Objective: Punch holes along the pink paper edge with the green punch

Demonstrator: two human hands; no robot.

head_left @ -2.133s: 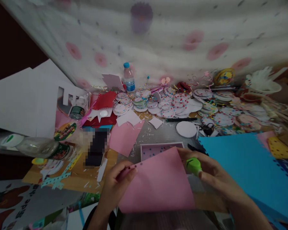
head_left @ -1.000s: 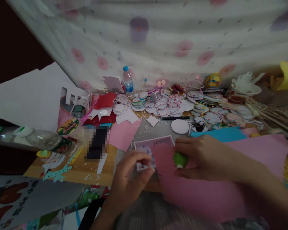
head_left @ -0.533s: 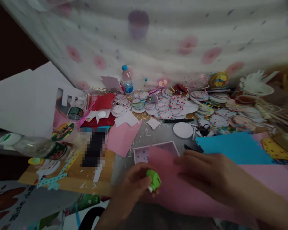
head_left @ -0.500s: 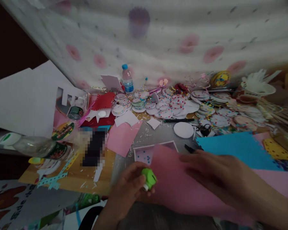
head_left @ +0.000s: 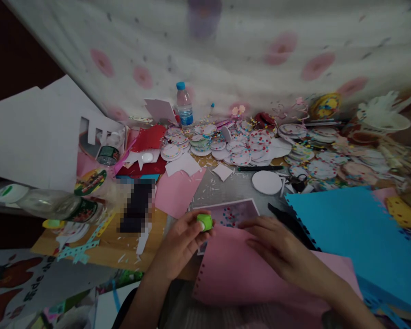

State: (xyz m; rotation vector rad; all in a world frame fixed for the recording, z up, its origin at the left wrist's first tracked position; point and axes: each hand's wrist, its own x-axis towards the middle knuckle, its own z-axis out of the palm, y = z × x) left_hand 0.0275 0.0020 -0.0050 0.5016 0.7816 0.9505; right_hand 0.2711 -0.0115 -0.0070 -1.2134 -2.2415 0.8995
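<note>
My left hand (head_left: 178,244) grips a small green hole punch (head_left: 204,222) at the upper left corner of a pink paper sheet (head_left: 236,272). That sheet lies low in the middle of the view, its left edge dotted with punched holes. My right hand (head_left: 274,246) rests flat on the sheet with fingers stretched out, holding it down. Just behind the punch sits a shallow white-rimmed box (head_left: 231,212) with coloured paper dots in it.
A large blue sheet (head_left: 345,228) lies to the right. Several dotted paper discs (head_left: 250,148), a white disc (head_left: 266,182), a black pen (head_left: 260,168) and a water bottle (head_left: 183,104) fill the back. Another pink sheet (head_left: 178,189), a phone (head_left: 137,208) and plastic bottles (head_left: 55,205) lie left.
The green punch passed from my right hand to my left. The pink sheet came down flat near me, and my right hand now presses on it. The box shows uncovered.
</note>
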